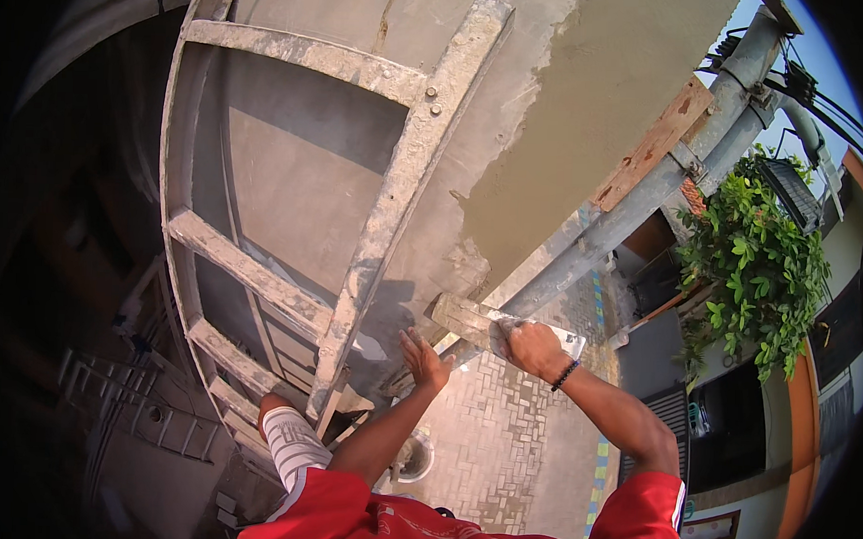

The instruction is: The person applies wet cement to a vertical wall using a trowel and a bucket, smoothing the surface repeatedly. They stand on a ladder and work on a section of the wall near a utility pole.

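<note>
My right hand (535, 349) is closed around the handle of a plastering trowel (461, 318). Its long metal blade is smeared with mortar and lies across the lower corner of the wall, just under a patch of wet plaster (540, 169). My left hand (426, 362) is open, fingers stretched toward the wall's lower edge, to the left of the trowel. I cannot tell whether its fingertips touch the wall. A dark beaded bracelet (566, 374) circles my right wrist.
A mortar-spattered wooden ladder (375, 239) leans at the left, with my bent leg against it. Below hangs or stands a bucket (415, 457) over brick paving (502, 434). A grey pole (633, 210) with a wooden board (653, 144) runs beside the wall. A leafy tree (755, 262) stands right.
</note>
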Available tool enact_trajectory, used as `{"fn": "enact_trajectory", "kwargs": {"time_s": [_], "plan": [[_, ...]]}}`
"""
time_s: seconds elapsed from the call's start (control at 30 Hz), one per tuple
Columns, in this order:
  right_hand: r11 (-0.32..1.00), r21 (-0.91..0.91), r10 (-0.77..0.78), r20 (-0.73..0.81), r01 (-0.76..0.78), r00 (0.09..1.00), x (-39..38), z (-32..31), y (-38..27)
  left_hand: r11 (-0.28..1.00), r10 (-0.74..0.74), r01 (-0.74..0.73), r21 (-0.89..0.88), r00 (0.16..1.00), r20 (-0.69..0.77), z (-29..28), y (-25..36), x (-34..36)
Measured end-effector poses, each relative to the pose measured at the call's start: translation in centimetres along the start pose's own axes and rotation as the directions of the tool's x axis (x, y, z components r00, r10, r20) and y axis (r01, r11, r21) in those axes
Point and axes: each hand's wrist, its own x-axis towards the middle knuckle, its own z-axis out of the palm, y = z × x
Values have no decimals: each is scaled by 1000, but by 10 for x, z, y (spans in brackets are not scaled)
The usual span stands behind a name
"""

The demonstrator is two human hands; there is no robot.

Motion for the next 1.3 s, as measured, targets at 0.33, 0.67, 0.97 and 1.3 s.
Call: {"fn": "enact_trajectory", "kwargs": {"time_s": [0.33,0.67,0.97,1.3], "plan": [[985,29,100,-898,-169,429,-57,-325,87,886,420,-458,-69,858,-296,-9,61,44],[965,-91,138,-625,-247,769,-11,-249,41,919,362,-391,-41,883,-299,-7,61,41],[996,-87,17,-70,-23,997,8,-7,2,976,217,-217,1,974,-60,-15,0,-2],[975,221,193,-770,-29,609,-68,-276,61,909,411,-411,-68,911,-13,-48,-39,-16]]}}
